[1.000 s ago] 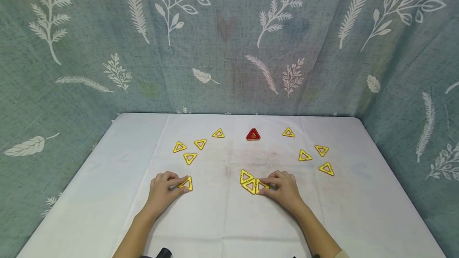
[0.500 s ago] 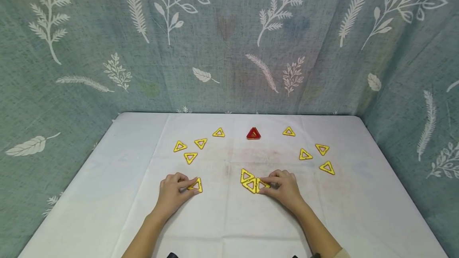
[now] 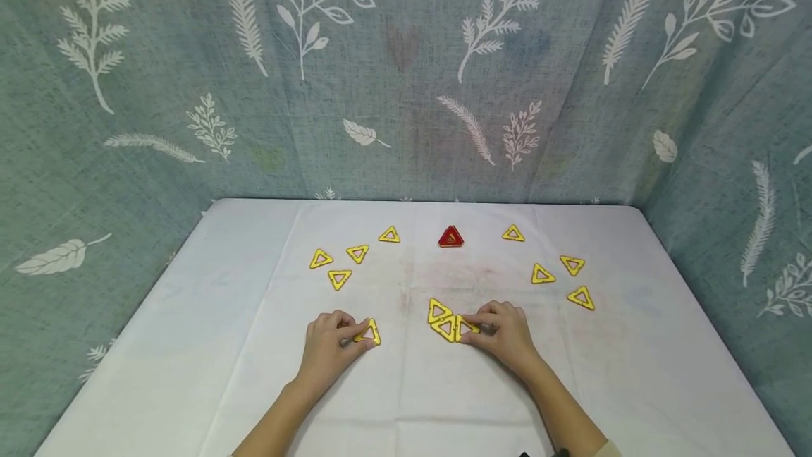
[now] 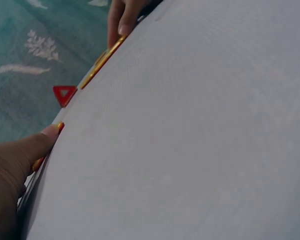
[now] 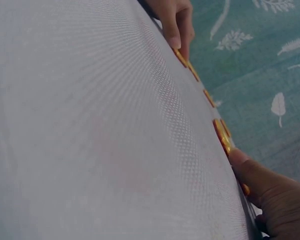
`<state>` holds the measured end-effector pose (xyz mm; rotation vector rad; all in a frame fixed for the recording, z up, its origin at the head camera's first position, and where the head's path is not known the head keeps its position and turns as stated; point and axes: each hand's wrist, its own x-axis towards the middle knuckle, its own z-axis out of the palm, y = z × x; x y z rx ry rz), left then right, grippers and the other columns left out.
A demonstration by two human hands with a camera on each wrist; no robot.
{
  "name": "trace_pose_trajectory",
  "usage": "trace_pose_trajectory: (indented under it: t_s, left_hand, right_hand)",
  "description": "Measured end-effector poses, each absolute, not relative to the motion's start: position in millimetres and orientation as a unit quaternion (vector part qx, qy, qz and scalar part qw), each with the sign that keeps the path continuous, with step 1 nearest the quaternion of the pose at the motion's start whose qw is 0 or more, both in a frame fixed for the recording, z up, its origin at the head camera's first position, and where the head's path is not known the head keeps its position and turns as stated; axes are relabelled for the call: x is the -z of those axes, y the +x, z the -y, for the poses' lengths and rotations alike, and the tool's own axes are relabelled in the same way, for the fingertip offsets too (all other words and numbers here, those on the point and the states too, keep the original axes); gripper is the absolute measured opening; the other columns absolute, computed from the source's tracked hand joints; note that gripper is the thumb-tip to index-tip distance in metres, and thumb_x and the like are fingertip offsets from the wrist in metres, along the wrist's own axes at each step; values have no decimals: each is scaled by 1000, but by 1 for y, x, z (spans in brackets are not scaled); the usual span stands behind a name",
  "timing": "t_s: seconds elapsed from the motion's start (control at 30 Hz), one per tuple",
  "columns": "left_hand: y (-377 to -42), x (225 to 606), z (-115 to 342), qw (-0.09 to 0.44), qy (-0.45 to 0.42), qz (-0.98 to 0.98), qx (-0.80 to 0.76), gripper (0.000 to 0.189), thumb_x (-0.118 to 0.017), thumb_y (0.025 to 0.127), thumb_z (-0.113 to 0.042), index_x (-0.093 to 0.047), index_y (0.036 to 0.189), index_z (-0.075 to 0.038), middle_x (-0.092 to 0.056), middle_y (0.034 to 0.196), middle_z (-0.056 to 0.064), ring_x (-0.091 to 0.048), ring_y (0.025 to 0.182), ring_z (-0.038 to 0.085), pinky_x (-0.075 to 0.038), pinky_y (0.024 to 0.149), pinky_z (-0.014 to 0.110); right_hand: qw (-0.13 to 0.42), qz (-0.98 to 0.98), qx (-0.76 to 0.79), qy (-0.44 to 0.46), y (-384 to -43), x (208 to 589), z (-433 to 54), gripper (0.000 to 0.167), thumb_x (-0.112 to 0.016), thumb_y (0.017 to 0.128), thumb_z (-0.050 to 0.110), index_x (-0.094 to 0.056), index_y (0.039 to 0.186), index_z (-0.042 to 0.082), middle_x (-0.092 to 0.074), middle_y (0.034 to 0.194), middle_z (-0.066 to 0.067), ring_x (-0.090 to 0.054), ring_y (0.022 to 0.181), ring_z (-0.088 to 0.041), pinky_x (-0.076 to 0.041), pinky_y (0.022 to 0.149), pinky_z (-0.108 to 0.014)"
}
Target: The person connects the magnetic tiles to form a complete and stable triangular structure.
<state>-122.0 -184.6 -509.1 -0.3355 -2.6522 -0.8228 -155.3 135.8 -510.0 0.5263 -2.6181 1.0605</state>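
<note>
Between thumb and fingers my left hand pinches a yellow triangle tile with an open middle, low over or on the white table. To its right, a gap away, my right hand pinches another yellow triangle tile. That one lies edge to edge with a middle tile, which meets an upper tile; together they form a flat, fan-like group. In the left wrist view, the left thumb covers most of its tile. Red shows along the tile edges in the right wrist view.
Farther back stands or lies a red triangle piece. Several loose yellow triangle tiles lie at back left, such as one tile, and at back right, such as another tile. A leaf-patterned curtain borders the white table.
My left hand has slid right with its yellow triangle tile, closing part of the gap to the joined tiles. The right hand keeps its place and its pinch.
</note>
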Motion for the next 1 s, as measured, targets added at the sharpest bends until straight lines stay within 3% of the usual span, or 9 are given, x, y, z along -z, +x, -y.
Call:
trace_pose_trajectory:
  t_s: [0.27, 1.0]
  left_hand:
    - [-119, 512, 163, 200, -139, 929, 279, 40, -83, 64, -37, -76, 98, -15, -52, 84, -9, -40, 77, 8, -34, 76, 35]
    - [-111, 509, 121, 201, -148, 924, 291, 39, -81, 66, -38, -76, 97, -15, -53, 84, -9, -42, 76, 7, -35, 79, 37]
  right_hand:
    - [139, 900, -369, 185, -155, 508, -136, 33, -87, 61, 30, -78, 91, 19, -58, 80, 12, -43, 73, -5, -28, 70, -30]
    - [130, 902, -369, 181, -155, 510, -136, 36, -86, 61, 34, -78, 93, 21, -58, 80, 14, -40, 70, -3, -26, 68, -29]
